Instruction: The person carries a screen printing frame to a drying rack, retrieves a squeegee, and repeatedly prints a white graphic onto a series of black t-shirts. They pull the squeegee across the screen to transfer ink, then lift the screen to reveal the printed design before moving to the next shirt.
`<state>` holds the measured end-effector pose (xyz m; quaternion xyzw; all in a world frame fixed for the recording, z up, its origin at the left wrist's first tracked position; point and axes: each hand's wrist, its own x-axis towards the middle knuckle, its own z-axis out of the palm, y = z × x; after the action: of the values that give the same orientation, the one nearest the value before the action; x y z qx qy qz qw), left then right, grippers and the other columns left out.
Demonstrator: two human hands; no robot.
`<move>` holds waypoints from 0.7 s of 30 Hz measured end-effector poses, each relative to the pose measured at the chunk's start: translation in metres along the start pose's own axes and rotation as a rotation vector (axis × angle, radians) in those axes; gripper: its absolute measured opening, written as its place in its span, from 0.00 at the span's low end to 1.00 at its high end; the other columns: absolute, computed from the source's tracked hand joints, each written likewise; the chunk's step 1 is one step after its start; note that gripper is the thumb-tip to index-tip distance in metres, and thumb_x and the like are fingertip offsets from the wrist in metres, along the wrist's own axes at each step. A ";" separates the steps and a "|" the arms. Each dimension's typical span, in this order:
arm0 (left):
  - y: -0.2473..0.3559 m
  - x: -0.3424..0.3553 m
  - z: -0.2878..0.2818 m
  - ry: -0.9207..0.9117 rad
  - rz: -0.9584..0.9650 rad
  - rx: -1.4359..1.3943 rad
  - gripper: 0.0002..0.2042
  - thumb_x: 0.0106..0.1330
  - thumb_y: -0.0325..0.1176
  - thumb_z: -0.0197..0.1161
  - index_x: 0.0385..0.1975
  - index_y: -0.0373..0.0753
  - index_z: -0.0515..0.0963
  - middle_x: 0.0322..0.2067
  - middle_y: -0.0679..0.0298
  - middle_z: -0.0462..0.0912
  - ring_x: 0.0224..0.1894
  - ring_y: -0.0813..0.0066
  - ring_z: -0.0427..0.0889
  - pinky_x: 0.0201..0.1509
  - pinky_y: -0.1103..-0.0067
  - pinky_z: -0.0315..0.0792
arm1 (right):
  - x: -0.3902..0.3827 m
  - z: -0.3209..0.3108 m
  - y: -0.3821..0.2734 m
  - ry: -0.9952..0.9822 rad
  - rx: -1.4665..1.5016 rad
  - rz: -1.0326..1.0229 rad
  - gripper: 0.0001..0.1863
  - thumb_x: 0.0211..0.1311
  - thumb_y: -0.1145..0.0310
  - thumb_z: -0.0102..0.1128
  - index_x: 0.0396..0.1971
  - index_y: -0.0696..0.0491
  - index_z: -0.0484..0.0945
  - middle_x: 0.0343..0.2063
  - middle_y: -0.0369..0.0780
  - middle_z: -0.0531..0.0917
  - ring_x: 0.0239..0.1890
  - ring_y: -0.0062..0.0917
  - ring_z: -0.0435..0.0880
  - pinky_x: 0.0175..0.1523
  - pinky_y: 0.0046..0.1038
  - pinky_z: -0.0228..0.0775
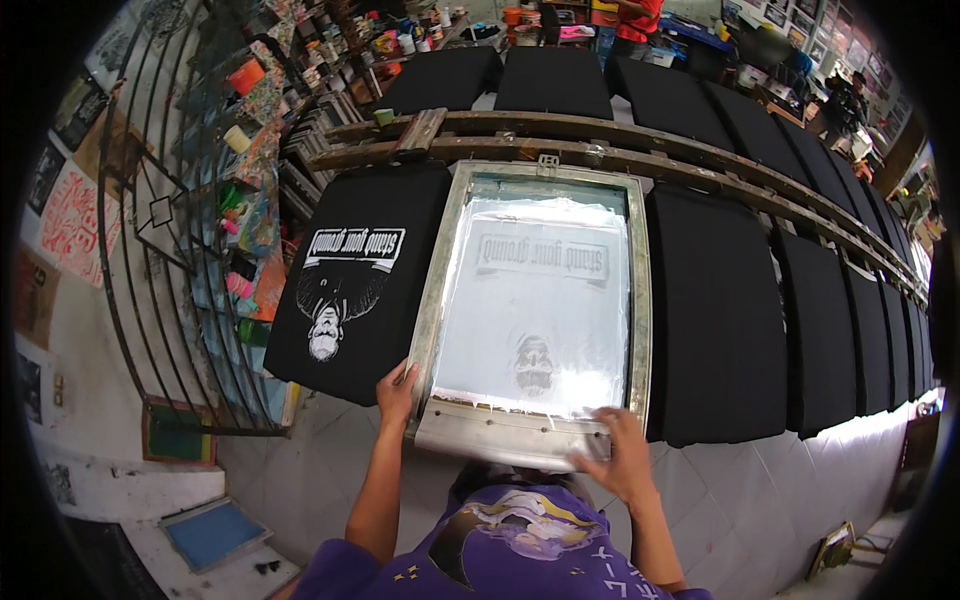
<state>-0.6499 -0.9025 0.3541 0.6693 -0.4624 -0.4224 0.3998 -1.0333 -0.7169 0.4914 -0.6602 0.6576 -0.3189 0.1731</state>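
- Here, left hand [397, 392] at the near left corner of the screen [537, 310], fingers curled round the frame edge, gripping it.
- Right hand [617, 455] on the near rail of the screen, toward its right corner, fingers spread flat and pressing on the metal; whether wrapped under the edge, cannot tell.
- Screen lying flat in the middle of the bench [760, 480], metal frame, pale mesh smeared with white ink, faint mirrored lettering and a face design showing through.
- Just left of the screen, touching its frame: printed shirt [355, 290], black, with a white banner and a white face design, upside down from this view.
- Just right of the screen: blank shirt [715, 320], black, stretched flat, followed by a row of further black shirts [850, 330] curving off to the far right.
- Beyond the screen, two wooden rails [560, 135] running left to right, with more black boards [550, 80] behind them.
- Far left: wire rack [190, 250] with shelves [300, 90] of ink pots and coloured clutter.
- Near left, low down: blue screen [213, 532] lying on a white ledge.
- Far back: person in red top [637, 20], only partly in view.
- Nearest edge: purple shirt [510, 550] on the wearer's own chest.
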 end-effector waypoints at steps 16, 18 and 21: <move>0.072 -0.095 -0.009 -0.037 0.668 0.369 0.24 0.63 0.47 0.75 0.53 0.38 0.85 0.52 0.58 0.88 0.55 0.60 0.85 0.61 0.67 0.76 | -0.001 0.019 0.000 -0.414 -0.358 -0.274 0.25 0.39 0.69 0.75 0.43 0.54 0.81 0.38 0.42 0.84 0.43 0.38 0.84 0.52 0.39 0.75; 0.094 -0.103 -0.004 -0.191 0.821 0.445 0.27 0.59 0.50 0.77 0.54 0.40 0.84 0.53 0.59 0.87 0.56 0.59 0.83 0.63 0.66 0.74 | 0.012 0.010 -0.007 -0.351 -0.326 -0.294 0.22 0.43 0.67 0.73 0.42 0.54 0.80 0.35 0.41 0.83 0.41 0.37 0.83 0.51 0.39 0.74; 0.122 -0.103 -0.004 -0.388 0.877 0.617 0.31 0.53 0.52 0.80 0.55 0.42 0.83 0.55 0.62 0.86 0.59 0.61 0.81 0.64 0.68 0.72 | 0.026 0.008 -0.006 -0.314 -0.343 -0.242 0.24 0.43 0.68 0.73 0.44 0.53 0.80 0.36 0.41 0.83 0.42 0.37 0.83 0.50 0.39 0.74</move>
<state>-0.7026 -0.8338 0.4884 0.4108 -0.8638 -0.1773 0.2316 -1.0259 -0.7429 0.4943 -0.7952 0.5834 -0.1144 0.1191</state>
